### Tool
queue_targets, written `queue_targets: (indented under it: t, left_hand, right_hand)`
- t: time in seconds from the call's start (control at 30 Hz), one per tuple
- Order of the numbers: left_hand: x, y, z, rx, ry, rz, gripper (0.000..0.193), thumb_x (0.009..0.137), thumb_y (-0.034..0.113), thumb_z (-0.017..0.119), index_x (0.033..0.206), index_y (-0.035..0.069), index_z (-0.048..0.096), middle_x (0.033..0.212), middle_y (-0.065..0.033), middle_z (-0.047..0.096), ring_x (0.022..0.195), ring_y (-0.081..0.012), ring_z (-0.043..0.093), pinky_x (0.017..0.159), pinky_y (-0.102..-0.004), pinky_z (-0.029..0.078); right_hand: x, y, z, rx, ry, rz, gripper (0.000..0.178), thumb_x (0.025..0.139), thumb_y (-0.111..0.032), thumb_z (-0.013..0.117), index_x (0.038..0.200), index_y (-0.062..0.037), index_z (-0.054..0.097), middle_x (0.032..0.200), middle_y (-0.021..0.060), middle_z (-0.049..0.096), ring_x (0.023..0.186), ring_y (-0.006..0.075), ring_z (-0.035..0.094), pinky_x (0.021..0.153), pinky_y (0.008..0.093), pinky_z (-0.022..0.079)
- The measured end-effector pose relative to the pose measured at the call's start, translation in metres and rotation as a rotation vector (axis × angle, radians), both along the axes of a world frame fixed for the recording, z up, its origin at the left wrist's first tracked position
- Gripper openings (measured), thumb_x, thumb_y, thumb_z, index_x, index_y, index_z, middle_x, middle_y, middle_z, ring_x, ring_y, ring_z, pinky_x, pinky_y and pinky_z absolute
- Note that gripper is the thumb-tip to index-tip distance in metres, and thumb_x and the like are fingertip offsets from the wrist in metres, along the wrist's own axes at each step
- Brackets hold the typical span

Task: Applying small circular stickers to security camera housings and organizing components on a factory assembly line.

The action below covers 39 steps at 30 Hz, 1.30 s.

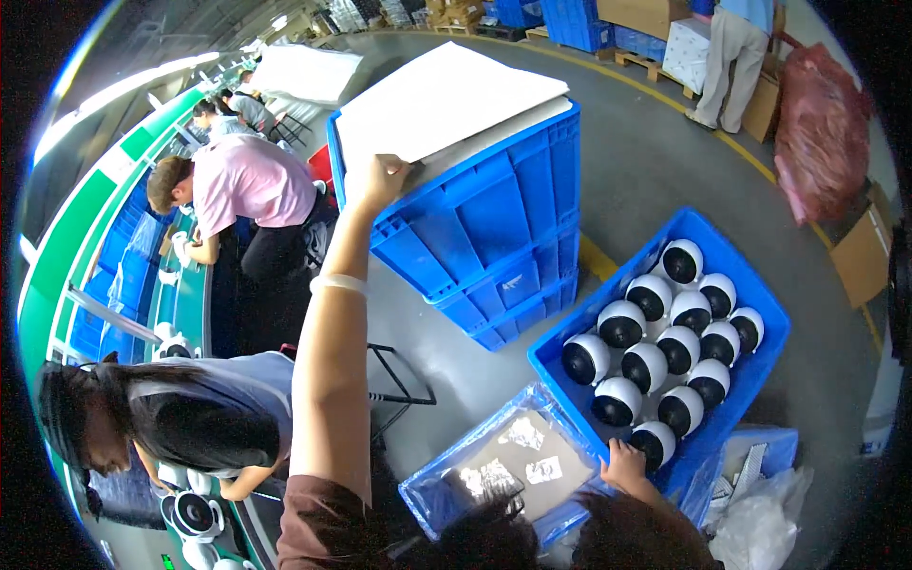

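My left hand (378, 180) reaches far forward, fingers closed at the near corner of a white sheet (446, 100). This sheet lies over the top of a tall stack of blue bins (475, 214), with a greyish layer showing under its edge. Lower down on the right, my right hand (627, 467) grips the near rim of a blue crate (774, 323). Inside the crate stand several round white camera-like units (679, 350) with black fronts, one of them close beside my fingers.
A plastic-lined bin (522, 456) holding a flat grey-brown piece sits left of the crate. Clear plastic wrap (755, 532) lies at lower right. People (252, 185) work along the green bench (195, 313) on the left. A black stool frame (399, 375) and large red sack (822, 133) stand nearby.
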<state>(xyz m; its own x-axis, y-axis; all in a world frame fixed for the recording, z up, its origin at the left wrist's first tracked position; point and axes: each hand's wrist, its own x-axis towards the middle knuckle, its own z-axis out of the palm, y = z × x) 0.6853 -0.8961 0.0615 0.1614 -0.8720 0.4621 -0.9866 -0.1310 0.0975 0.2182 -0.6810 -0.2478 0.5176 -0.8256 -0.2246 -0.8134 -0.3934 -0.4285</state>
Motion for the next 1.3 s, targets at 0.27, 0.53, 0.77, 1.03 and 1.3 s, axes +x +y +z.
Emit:
queue_targets:
  t: [0.27,0.53,0.77,1.03,1.3]
  left_hand:
    - [-0.081,0.029,0.043,-0.615,-0.279,-0.160,0.008,0.082,0.018,0.055,0.085,0.012,0.059,0.066,-0.0130,0.060,0.057,-0.0317,0.058,0.050,-0.0373,0.045]
    - [-0.204,0.129,-0.069,-0.155,0.009,-0.728,0.053,0.063,-0.004,0.051,0.116,0.003,0.050,0.099,-0.0138,0.061,0.090,-0.0277,0.060,0.073,-0.0338,0.050]
    - [-0.218,0.167,-0.192,0.004,0.005,-0.719,0.050,0.069,-0.005,0.050,0.119,0.005,0.051,0.116,-0.0134,0.055,0.107,-0.0259,0.053,0.088,-0.0347,0.046]
    - [-0.246,0.159,-0.292,0.235,-0.227,-0.709,0.055,0.076,0.004,0.045,0.130,0.011,0.038,0.126,-0.0102,0.047,0.112,-0.0275,0.049,0.093,-0.0357,0.042]
    - [-0.273,0.176,-0.299,0.322,-0.228,-0.770,0.042,0.074,0.009,0.049,0.116,0.009,0.053,0.122,-0.0126,0.048,0.115,-0.0302,0.045,0.098,-0.0389,0.036]
  right_hand:
    - [0.000,0.002,-0.007,-0.111,-0.022,0.017,0.031,0.066,-0.025,0.064,0.085,-0.0048,0.050,0.074,0.0136,0.058,0.067,0.0328,0.059,0.057,0.0442,0.047]
    - [-0.003,0.014,-0.010,-0.135,0.038,-0.083,0.039,0.070,-0.028,0.063,0.097,-0.0043,0.048,0.080,0.0146,0.059,0.071,0.0330,0.059,0.059,0.0440,0.047]
    - [-0.074,0.072,0.068,0.550,-1.500,-1.027,0.063,0.089,-0.047,0.034,0.139,-0.0119,0.017,0.139,0.0108,0.028,0.124,0.0292,0.031,0.094,0.0498,0.033]
    - [-0.126,0.014,0.056,-0.149,-0.391,-0.857,0.073,0.078,-0.025,0.061,0.136,-0.0058,0.020,0.129,0.0218,0.037,0.114,0.0334,0.043,0.090,0.0431,0.040]
    - [-0.083,-0.003,0.042,-0.186,0.180,-0.265,0.071,0.080,-0.045,0.052,0.137,-0.0134,0.024,0.143,0.0153,0.018,0.132,0.0363,0.013,0.102,0.0582,0.012]
